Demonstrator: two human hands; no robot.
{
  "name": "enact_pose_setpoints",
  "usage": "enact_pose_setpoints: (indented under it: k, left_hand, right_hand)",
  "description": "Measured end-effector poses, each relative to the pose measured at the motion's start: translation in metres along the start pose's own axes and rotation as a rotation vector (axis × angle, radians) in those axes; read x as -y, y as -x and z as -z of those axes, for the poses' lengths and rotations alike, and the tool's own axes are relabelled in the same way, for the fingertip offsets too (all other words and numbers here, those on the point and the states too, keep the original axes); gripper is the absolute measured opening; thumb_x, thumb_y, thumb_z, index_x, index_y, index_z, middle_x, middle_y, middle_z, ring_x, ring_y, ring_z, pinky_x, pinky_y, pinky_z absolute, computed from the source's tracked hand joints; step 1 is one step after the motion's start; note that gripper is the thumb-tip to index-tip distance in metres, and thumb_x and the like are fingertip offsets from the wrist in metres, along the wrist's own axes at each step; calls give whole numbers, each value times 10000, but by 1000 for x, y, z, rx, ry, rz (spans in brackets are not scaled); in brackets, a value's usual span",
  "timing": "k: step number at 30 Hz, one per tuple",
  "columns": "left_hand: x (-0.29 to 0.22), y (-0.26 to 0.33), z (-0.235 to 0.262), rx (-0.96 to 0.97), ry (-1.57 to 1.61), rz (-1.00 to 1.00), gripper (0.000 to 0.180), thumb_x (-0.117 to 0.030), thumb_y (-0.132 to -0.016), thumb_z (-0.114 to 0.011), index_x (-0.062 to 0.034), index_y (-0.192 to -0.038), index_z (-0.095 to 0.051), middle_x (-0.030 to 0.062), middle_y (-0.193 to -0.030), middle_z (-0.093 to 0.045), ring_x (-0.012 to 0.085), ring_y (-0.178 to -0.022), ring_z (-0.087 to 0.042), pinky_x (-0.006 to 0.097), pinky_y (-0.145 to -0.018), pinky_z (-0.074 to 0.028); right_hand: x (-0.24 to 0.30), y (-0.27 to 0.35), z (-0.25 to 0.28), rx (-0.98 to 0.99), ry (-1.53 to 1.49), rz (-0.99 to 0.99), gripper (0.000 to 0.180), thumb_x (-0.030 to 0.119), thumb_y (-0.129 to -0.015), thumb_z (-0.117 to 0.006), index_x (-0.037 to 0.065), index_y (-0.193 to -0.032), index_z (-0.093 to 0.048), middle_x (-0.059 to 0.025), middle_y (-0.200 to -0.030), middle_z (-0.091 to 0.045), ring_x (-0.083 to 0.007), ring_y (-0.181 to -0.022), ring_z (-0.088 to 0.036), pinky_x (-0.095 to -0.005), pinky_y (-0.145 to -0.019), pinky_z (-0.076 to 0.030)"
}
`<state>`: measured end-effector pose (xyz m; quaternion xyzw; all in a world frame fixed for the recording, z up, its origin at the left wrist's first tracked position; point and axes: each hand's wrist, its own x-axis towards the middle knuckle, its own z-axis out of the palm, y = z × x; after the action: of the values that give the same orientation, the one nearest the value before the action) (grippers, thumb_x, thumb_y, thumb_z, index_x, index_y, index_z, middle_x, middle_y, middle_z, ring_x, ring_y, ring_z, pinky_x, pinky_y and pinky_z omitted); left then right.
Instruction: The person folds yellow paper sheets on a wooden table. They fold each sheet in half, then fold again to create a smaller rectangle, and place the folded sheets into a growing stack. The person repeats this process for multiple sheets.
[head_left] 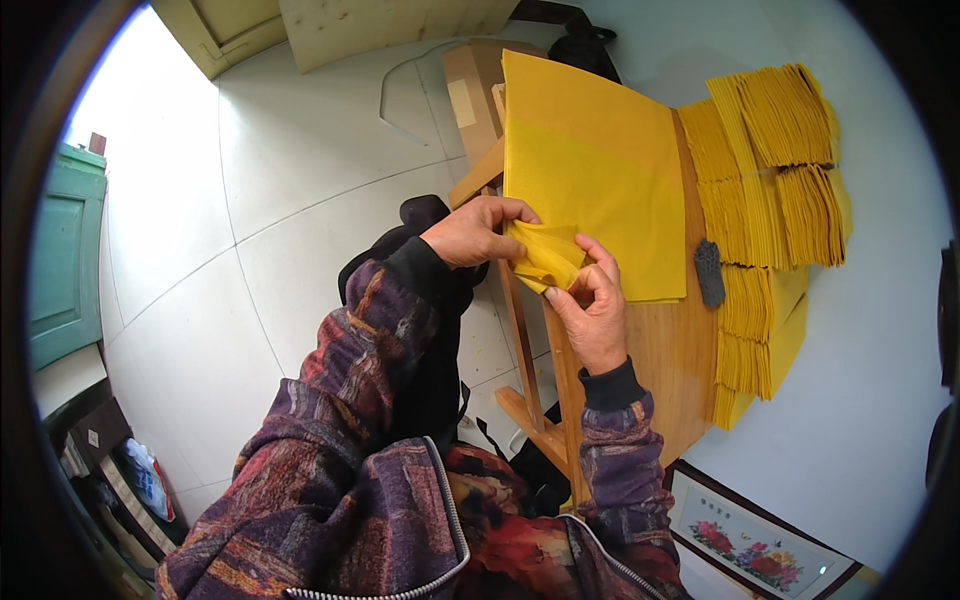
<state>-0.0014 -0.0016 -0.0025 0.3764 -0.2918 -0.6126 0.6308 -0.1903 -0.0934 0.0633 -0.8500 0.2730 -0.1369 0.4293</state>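
Note:
Between my two hands is a folded sheet of yellow paper (548, 252), bunched and layered at its near edge. My left hand (484, 232) pinches its left side between thumb and fingers. On the other side, my right hand (596, 308) grips the right edge and the near lower corner. Both hands are over the front left corner of a flat stack of yellow sheets (600, 160), which lies on a wooden table (650, 350). Whether the folded sheet is still part of that stack I cannot tell.
Several bundles of folded yellow paper (770, 170) line the table's right side against the wall. A dark grey fuzzy object (709, 274) lies beside the stack. Past the table is a cardboard box (474, 85). A framed flower picture (750, 540) stands at the lower right.

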Motion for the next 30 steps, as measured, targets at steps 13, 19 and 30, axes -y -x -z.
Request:
enact_pose_setpoints:
  k: [13, 19, 30]
  left_hand:
    - [0, 1, -1, -9, 21, 3, 269, 58, -790, -582, 15, -1053, -551, 64, -980, -619, 138, -884, -615, 235, -831, -490]
    - [-2, 2, -1, -14, 17, 4, 257, 57, -787, -590, 13, -1038, -559, 55, -969, -619, 133, -871, -615, 231, -820, -491]
    - [0, 1, 0, -10, 20, -3, 255, 54, -791, -589, 12, -1041, -559, 55, -972, -616, 135, -878, -614, 233, -836, -489]
  right_hand:
    - [4, 0, -2, -18, -18, -21, 233, 13, -709, -704, 30, -724, -472, -171, -1307, -449, -285, -1091, -484, -342, -850, -441]
    - [4, 0, -2, -13, -11, -23, 232, 10, -708, -705, 33, -737, -476, -168, -1309, -445, -284, -1088, -484, -339, -844, -446]
    - [5, 0, -2, -16, -12, -14, 227, 7, -710, -706, 31, -750, -484, -167, -1309, -443, -264, -1051, -499, -317, -799, -456]
